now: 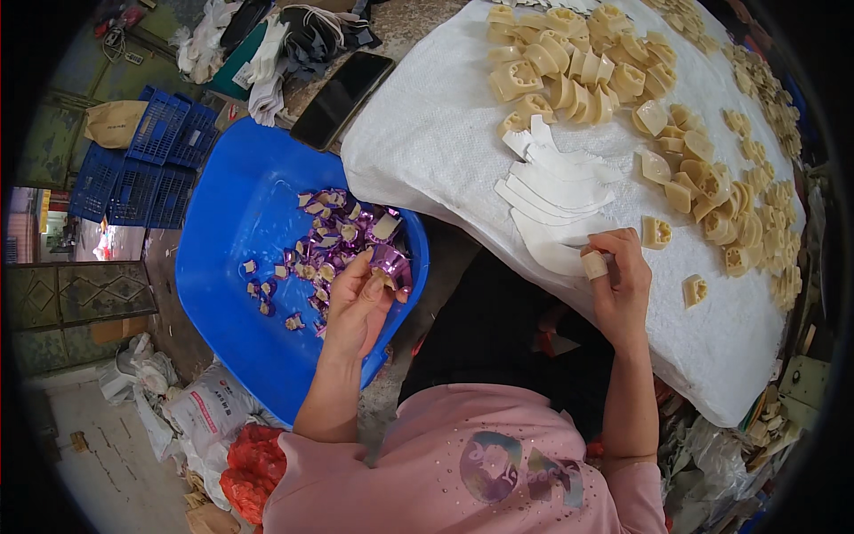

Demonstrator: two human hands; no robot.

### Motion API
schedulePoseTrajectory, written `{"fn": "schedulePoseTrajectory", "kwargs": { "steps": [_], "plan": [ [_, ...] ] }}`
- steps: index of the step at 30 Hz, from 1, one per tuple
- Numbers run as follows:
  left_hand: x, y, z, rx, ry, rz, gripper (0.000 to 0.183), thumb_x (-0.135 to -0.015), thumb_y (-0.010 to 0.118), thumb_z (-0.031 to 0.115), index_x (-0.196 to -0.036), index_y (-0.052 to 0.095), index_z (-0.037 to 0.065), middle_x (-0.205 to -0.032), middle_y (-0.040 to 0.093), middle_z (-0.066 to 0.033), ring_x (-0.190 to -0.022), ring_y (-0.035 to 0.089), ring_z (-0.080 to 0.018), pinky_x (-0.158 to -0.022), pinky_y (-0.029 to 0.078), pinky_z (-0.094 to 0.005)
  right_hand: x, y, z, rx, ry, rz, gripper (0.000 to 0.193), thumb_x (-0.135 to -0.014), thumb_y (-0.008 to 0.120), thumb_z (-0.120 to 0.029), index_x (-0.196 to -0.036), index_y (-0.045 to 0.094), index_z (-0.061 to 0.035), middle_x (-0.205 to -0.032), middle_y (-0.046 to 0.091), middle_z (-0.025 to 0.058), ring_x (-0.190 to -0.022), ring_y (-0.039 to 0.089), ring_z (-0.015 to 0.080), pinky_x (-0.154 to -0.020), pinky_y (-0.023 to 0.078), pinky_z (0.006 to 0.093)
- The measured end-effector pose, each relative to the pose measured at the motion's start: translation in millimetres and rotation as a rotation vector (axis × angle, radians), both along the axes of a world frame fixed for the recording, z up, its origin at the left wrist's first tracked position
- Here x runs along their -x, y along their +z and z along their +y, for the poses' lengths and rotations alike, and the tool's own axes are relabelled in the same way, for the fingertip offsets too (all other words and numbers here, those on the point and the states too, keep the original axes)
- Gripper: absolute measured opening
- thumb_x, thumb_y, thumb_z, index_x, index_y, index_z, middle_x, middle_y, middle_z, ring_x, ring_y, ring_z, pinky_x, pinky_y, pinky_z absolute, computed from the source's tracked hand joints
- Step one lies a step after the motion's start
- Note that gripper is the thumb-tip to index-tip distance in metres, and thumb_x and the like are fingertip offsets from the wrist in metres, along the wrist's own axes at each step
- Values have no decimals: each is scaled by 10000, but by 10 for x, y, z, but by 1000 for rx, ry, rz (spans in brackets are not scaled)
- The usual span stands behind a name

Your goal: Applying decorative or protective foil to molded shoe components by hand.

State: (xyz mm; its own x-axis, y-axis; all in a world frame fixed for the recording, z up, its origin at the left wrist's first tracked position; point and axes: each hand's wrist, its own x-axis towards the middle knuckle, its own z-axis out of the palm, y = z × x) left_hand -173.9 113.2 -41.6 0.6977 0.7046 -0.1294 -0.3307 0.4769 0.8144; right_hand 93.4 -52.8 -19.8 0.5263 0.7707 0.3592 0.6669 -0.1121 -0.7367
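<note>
My left hand (360, 303) is closed round a shiny purple piece (389, 260) with a cream-coloured part, held over the near right side of a blue plastic basin (213, 294). Many similar purple-and-cream pieces (334, 240) lie heaped in the basin. On the right, my right hand (621, 280) has its thumb and fingers pinched at the near end of a fanned stack of curved white strips (556, 200). Beige tape wraps one of its digits. The strips lie on a white woven cloth surface (427, 133), and the exact grip is partly hidden.
Piles of hollow cream plastic pieces (578, 76) cover the far and right parts of the cloth. A black phone (342, 100) rests between basin and cloth. Blue crates (160, 129) stand far left; a red net sack (253, 467) and a white bag (209, 409) sit near left.
</note>
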Motion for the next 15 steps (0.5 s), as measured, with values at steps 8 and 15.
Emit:
{"fn": "schedulePoseTrajectory", "kwargs": {
  "steps": [8,15],
  "plan": [
    [-301,125,-130,-42,-198,21,472,-875,630,301,-1171,519,-49,-860,589,-66,-739,551,-146,-670,443,-274,159,185,-110,-53,129,62,275,-710,687,24,-953,567,-26,-890,586,125,-813,547,309,-757,442,386],
    [-860,204,-445,147,-725,22,550,-874,617,375,-1161,519,-85,-890,599,-89,-696,548,-121,-591,414,-228,201,292,-298,-151,408,207,457,-745,722,-149,-1168,576,-59,-1110,598,99,-964,534,289,-831,427,359]
  ]
}}
